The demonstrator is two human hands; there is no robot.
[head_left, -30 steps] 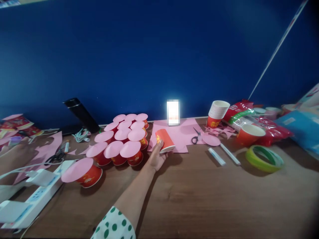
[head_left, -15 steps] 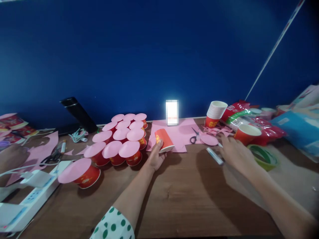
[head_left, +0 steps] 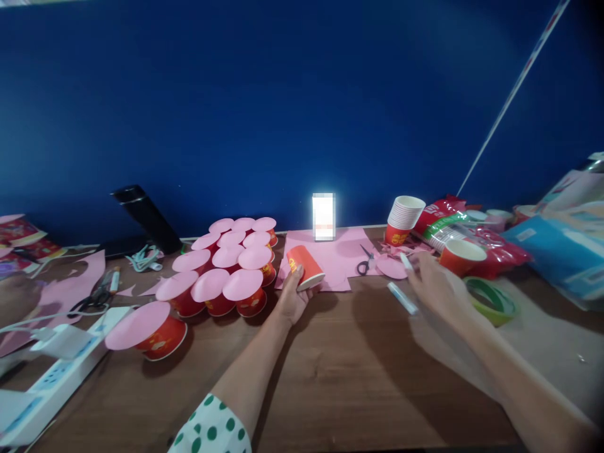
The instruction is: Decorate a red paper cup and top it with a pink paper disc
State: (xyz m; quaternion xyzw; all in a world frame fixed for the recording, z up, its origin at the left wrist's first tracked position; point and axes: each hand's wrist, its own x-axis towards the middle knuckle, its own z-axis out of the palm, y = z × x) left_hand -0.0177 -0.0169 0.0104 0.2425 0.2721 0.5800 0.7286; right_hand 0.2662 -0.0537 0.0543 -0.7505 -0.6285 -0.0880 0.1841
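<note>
My left hand point(head_left: 293, 301) is wrapped round a red paper cup point(head_left: 307, 267) with yellow lettering, tilted with its white rim toward the lower right. Over the right side of the table, my right hand point(head_left: 431, 280) pinches a slim white tube point(head_left: 406, 262), whose exact kind I cannot make out. Just below those fingers lies a pale blue-and-white tube point(head_left: 402, 299). A pink paper disc point(head_left: 391, 268) and black scissors point(head_left: 364, 263) rest to the left of my right hand, on and beside pink paper sheets point(head_left: 340, 242).
Several red cups topped with pink discs point(head_left: 243, 284) stand left of centre. At right are stacked paper cups point(head_left: 404, 217), a single cup point(head_left: 462, 257), green tape point(head_left: 491, 302) and a red plastic pack point(head_left: 500, 248). A power strip point(head_left: 59, 377) and another person's hand point(head_left: 19, 296) are at left.
My right hand has lifted the slim white tube from beside the pink disc, moving slightly left. My left hand still holds the cup in nearly the same pose. The view has shifted a little.
</note>
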